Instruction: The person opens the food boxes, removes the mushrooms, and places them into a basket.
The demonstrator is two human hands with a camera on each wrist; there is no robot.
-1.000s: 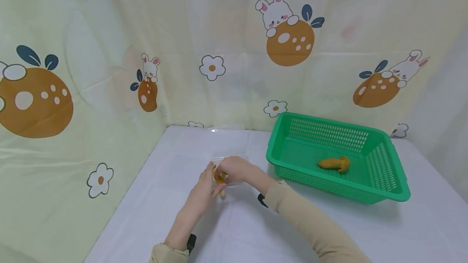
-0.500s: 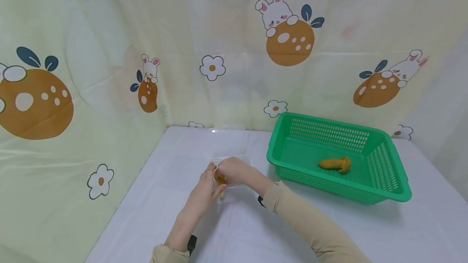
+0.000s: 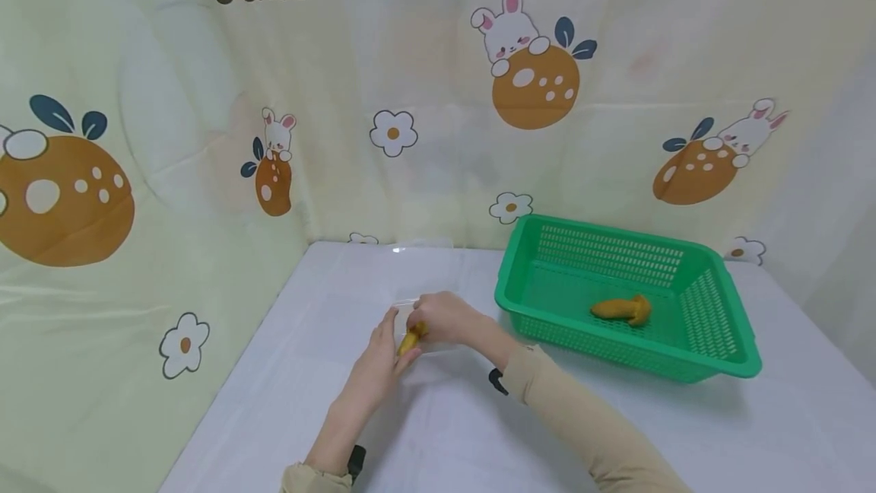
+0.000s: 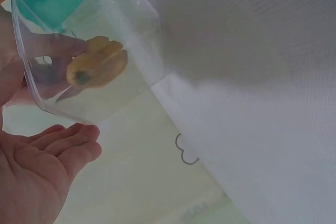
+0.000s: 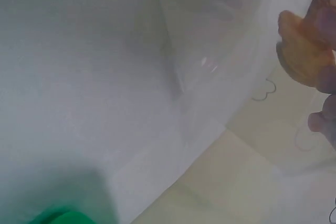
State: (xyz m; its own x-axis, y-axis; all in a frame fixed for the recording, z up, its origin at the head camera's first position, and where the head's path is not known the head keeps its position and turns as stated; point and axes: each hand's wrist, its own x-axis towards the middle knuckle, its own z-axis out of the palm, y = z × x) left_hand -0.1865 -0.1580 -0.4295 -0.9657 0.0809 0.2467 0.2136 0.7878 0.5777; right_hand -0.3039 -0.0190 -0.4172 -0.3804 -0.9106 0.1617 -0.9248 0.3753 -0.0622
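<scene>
In the head view my right hand reaches over a clear plastic box and grips a yellow-brown mushroom at its darker end. The left wrist view shows that mushroom through the clear wall of the box, its lobed end toward the camera. My left hand stands at the near left side of the box. Its straight fingers lie right at the rim. At the right edge of the right wrist view, fingers hold the mushroom.
To the right stands a green basket with another mushroom lying in it. A flat clear plastic piece is at the table's back edge, against the printed curtain. White cloth covers the table.
The mushroom has turned and risen between my hands, so more of its yellow side shows. My right hand has shifted slightly to the right. My left hand stays nearly in place.
</scene>
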